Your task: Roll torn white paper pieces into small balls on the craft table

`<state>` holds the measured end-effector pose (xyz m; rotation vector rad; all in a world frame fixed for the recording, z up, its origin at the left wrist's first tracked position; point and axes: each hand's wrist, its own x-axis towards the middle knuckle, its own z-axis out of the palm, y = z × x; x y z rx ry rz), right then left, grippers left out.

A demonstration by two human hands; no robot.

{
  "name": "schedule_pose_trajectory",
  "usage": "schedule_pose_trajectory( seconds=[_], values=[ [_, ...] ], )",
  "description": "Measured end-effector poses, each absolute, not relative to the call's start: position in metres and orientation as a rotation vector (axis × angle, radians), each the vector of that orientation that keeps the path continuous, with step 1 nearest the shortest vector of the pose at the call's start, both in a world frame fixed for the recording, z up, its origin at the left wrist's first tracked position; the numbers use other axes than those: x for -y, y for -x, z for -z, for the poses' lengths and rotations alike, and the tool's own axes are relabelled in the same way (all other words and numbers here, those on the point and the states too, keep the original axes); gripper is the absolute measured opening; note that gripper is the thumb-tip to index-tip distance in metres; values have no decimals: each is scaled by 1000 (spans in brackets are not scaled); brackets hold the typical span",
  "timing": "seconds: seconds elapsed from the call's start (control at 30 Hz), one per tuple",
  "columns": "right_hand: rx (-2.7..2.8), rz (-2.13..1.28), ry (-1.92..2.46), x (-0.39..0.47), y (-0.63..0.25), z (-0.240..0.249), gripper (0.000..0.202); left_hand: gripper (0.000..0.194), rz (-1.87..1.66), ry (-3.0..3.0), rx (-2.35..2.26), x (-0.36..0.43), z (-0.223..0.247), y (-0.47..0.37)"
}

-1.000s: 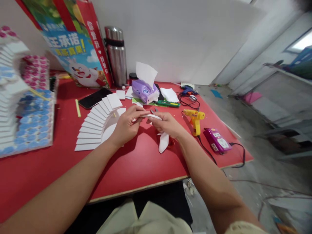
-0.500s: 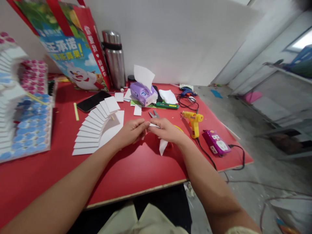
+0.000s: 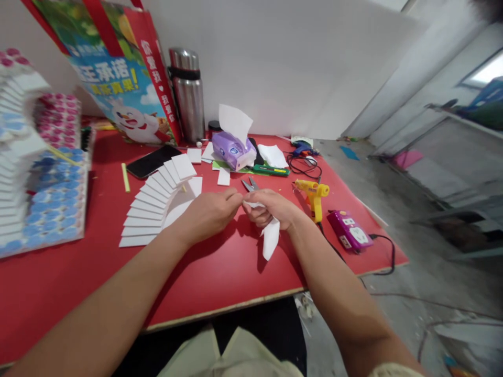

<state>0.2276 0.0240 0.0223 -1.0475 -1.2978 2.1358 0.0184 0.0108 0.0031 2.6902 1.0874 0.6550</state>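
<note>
- Tissue (image 3: 271, 241) clutched in right hand (image 3: 264, 208), dangling just below frame centre.
- Left hand (image 3: 218, 209) curled beside right hand; whether it holds anything, cannot tell.
- Scissor blades (image 3: 253, 184) on table (image 3: 220, 272), frame centre.

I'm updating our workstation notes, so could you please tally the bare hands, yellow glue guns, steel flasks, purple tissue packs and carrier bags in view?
Bare hands: 2 (left hand, right hand)
Yellow glue gun: 1
Steel flask: 1
Purple tissue pack: 1
Carrier bag: 1
Total: 6
</note>
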Motion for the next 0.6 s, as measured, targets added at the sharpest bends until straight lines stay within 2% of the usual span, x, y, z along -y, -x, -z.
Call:
schedule_pose_trajectory(
  seconds=[0.13, 0.27, 0.33, 0.47, 0.6],
  values=[
    [1395, -1817, 1099, -20, -221, -19, 26, 20, -825, -2401, -1060, -8, -7, -22],
    [1849, -1360, 1039, -16, -217, -18, 20, 43, -704, -1664, -929, -6, -7, -27],
    [1994, -1234, 1001, -15, -217, -19, 20, 43, -665, -1501, -890, -6, -5, -28],
    [2017, -1076, 1090, -16, -218, -20, 23, 36, -688, -1381, -843, -6, -2, -28],
    [2003, -1031, 1162, -18, -218, -17, 24, 35, -718, -1689, -915, -7, -1, -24]
  ],
)
